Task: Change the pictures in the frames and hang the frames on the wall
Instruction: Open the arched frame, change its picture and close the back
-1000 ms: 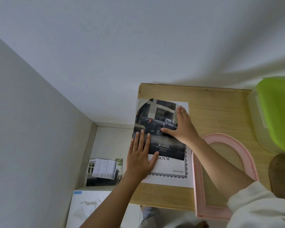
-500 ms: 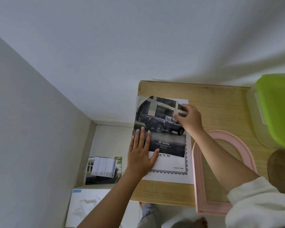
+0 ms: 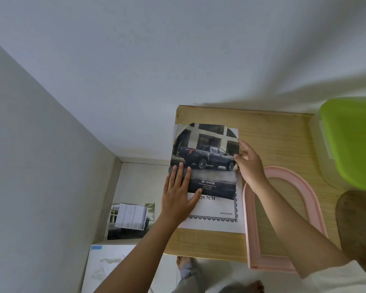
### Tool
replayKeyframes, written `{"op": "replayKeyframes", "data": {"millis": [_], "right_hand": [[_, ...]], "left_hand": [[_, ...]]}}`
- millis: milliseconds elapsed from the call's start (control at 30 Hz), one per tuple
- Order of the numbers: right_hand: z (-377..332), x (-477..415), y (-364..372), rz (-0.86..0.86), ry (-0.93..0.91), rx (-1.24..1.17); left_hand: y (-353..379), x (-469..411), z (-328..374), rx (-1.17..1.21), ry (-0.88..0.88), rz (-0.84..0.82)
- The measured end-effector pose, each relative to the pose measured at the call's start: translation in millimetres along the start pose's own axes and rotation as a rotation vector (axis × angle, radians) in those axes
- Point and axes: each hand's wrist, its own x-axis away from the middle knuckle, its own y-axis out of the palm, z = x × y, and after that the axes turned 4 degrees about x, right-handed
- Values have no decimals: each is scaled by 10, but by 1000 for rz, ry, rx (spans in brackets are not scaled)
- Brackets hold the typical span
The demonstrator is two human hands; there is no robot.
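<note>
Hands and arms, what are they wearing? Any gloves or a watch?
No gloves, rings or watch show on the left hand or the right hand. The left arm is bare as far as the picture shows. The right arm has a whitish sleeve starting near the elbow.

- The right hand point(image 3: 248, 166) lay flat on the middle of the truck picture point(image 3: 209, 157) a second ago. It is now at the picture's right edge, thumb tip on the print.
- The picture's arched top, partly covered and skewed before, now shows whole and lies flatter.
</note>
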Motion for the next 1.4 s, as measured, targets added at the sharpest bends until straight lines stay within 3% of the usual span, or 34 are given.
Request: {"op": "replayKeyframes", "data": {"millis": [233,433,667,833,1000,1300,1400], "right_hand": [[-296,206,-111,-86,59,-335],[-458,428,-204,-153,74,-565],[-521,581,-614,-200,-34,-507],[-297,683,-926,-36,-80,-347],[11,809,-1119,-119,24,-320],[513,1061,-1610,30,1,-55],[684,1147,-1721,42,12,14]], "left_hand": [[-463,-179,394,468,-104,66],[-740,-406,770,822,-61,-41],[-872,-296,1114,1123,-45,-52],[-897,-107,1433,1367,-74,-85],[-735,156,1786,1363,-102,-127],[-279,432,2133,991,-48,-179],[-127,494,2213,987,-24,-244]]}}
